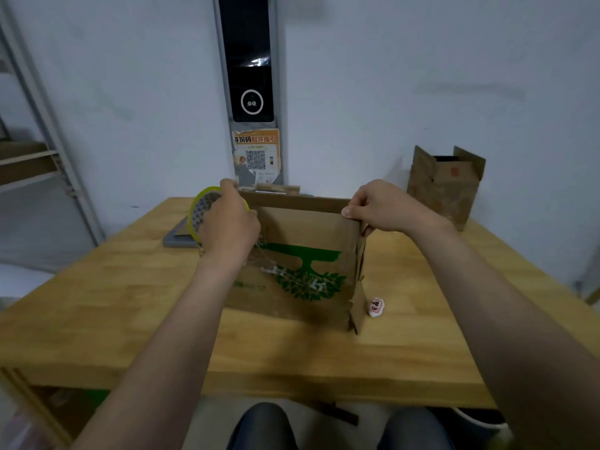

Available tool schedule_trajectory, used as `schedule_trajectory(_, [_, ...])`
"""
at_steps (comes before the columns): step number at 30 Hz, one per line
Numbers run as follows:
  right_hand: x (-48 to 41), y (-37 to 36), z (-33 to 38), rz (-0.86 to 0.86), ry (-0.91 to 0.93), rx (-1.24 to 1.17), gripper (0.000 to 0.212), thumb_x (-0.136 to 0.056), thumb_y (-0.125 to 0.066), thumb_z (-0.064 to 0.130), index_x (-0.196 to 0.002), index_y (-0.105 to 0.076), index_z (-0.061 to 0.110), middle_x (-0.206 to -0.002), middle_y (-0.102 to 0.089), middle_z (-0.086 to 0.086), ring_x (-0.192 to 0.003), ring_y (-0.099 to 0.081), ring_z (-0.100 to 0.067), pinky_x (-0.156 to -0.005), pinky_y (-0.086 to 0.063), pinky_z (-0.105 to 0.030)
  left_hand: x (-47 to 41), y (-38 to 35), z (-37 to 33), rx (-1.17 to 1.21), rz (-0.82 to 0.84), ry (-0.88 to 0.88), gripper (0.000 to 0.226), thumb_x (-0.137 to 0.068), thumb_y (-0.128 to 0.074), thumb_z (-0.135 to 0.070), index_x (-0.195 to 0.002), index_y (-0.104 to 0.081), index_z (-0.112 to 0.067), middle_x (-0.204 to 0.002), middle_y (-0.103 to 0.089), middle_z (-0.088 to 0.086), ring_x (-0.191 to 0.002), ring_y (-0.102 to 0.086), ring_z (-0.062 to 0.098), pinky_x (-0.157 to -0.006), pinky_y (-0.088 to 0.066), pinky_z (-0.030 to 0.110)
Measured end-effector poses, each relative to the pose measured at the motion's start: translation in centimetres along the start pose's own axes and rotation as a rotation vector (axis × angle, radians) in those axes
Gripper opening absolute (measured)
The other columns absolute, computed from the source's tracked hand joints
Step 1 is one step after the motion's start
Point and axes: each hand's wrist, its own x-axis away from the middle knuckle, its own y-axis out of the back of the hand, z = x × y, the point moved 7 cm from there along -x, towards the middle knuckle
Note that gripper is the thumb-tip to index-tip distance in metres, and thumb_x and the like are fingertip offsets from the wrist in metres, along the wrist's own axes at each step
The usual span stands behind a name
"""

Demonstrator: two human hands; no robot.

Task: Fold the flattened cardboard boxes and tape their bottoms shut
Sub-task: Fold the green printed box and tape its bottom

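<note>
A brown cardboard box [302,241] with a green tree print stands on the wooden table [130,306], its printed side facing me. My left hand [229,222] grips a roll of tape [203,211] with a yellow-green rim at the box's upper left corner; a clear strip of tape runs down from it over the box face. My right hand [383,207] pinches the box's upper right corner. A second brown box [444,185], folded and open at the top, stands at the table's far right.
A grey flat pad [177,237] lies behind the tape roll. A small white object with red marks [376,307] lies right of the box. A wall panel with a QR poster [256,157] is behind. A metal shelf [39,151] stands at left.
</note>
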Motion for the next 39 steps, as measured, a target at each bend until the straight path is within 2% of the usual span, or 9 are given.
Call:
schedule_trajectory(12, [2.7, 7.2, -10.2, -0.173, -0.104, 0.191, 0.011, -0.099, -0.065, 0.028, -0.089, -0.066, 0.026, -0.091, -0.065, 0.008, -0.096, -0.063, -0.017, -0.066, -0.042, -0.024, 1.1, 1.8, -5.2, 0.091, -0.255, -0.157, 0.052, -0.098, -0.068, -0.022, -0.141, -0.039, -0.018, -0.092, -0.064, 0.008, -0.081, -0.066, 0.035, -0.058, -0.038, 0.036])
schedule_trajectory(16, [1.6, 4.8, -6.7, -0.118, -0.037, 0.325, 0.024, -0.097, -0.061, 0.053, -0.110, -0.066, 0.033, -0.103, -0.065, 0.010, -0.099, -0.057, -0.015, -0.091, -0.047, -0.039, -1.0, 1.2, -1.8, 0.068, -0.131, -0.024, 0.049, -0.099, -0.066, -0.022, -0.140, -0.040, -0.013, -0.080, -0.062, 0.010, -0.063, -0.056, 0.028, -0.047, -0.031, 0.035])
schedule_trajectory(19, [0.1, 1.4, -2.2, -0.028, 0.056, 0.385, 0.036, -0.096, -0.053, 0.064, -0.112, -0.069, 0.036, -0.105, -0.069, 0.010, -0.100, -0.058, -0.015, -0.096, -0.048, -0.043, -1.8, -0.4, 0.5, 0.090, -0.021, 0.040, 0.048, -0.099, -0.066, -0.026, -0.138, -0.042, -0.011, -0.086, -0.064, 0.010, -0.075, -0.060, 0.031, -0.061, -0.047, 0.042])
schedule_trajectory(22, [-1.7, -1.6, 1.9, 0.056, 0.118, 0.245, 0.033, -0.103, -0.048, 0.052, -0.108, -0.072, 0.030, -0.103, -0.072, 0.008, -0.088, -0.064, -0.010, -0.082, -0.055, -0.038, -2.7, -2.0, 2.1, 0.199, 0.070, 0.095, 0.045, -0.099, -0.065, -0.036, -0.134, -0.046, -0.014, -0.093, -0.064, 0.001, -0.079, -0.065, 0.018, -0.061, -0.042, 0.035])
schedule_trajectory(25, [-3.9, -2.9, 4.1, 0.066, 0.135, 0.228, 0.023, -0.106, -0.050, 0.030, -0.111, -0.073, 0.028, -0.117, -0.070, 0.003, -0.101, -0.064, -0.017, -0.093, -0.053, -0.043, -3.6, -3.5, 3.0, 0.338, 0.136, 0.141, 0.038, -0.097, -0.067, -0.041, -0.125, -0.050, -0.021, -0.092, -0.052, -0.013, -0.064, -0.057, -0.001, -0.051, -0.038, 0.024])
schedule_trajectory(28, [-5.7, -2.7, 4.1, 0.084, 0.106, 0.231, 0.017, -0.098, -0.067, 0.023, -0.113, -0.074, 0.025, -0.115, -0.069, 0.004, -0.107, -0.063, -0.018, -0.095, -0.053, -0.038, -4.5, -5.1, 3.3, 0.422, 0.210, 0.149, 0.030, -0.095, -0.070, -0.041, -0.117, -0.051, -0.031, -0.107, -0.050, -0.013, -0.090, -0.052, 0.004, -0.072, -0.042, 0.026])
schedule_trajectory(31, [-6.5, -2.2, 3.7, 0.165, 0.083, 0.195, 0.037, -0.086, -0.080, 0.039, -0.119, -0.071, 0.023, -0.111, -0.065, 0.010, -0.104, -0.061, -0.012, -0.082, -0.048, -0.023, -5.0, -6.6, 4.1, 0.493, 0.290, 0.211, 0.030, -0.093, -0.072, -0.045, -0.115, -0.055, -0.035, -0.115, -0.050, -0.011, -0.106, -0.044, 0.013, -0.069, -0.037, 0.027])
schedule_trajectory(36, [-6.7, -2.9, 2.8, 0.295, 0.076, 0.158, 0.071, -0.084, -0.077, 0.054, -0.145, -0.053, 0.028, -0.140, -0.058, 0.009, -0.119, -0.054, -0.010, -0.110, -0.042, -0.035, -5.0, -8.5, 4.7, 0.597, 0.341, 0.263, 0.038, -0.089, -0.073, -0.055, -0.118, -0.061, -0.035, -0.120, -0.051, -0.016, -0.109, -0.045, 0.011, -0.063, -0.031, 0.023])
schedule_trajectory(39, [-6.9, -3.6, 2.3, 0.324, 0.067, 0.139, 0.084, -0.082, -0.075, 0.060, -0.154, -0.040, 0.033, -0.154, -0.046, 0.010, -0.136, -0.047, -0.014, -0.118, -0.036, -0.042, -4.5, -9.1, 4.9, 0.701, 0.374, 0.311, 0.048, -0.080, -0.075, -0.064, -0.115, -0.060, -0.034, -0.097, -0.071, -0.018, -0.105, -0.056, 0.013, -0.068, -0.036, 0.026])
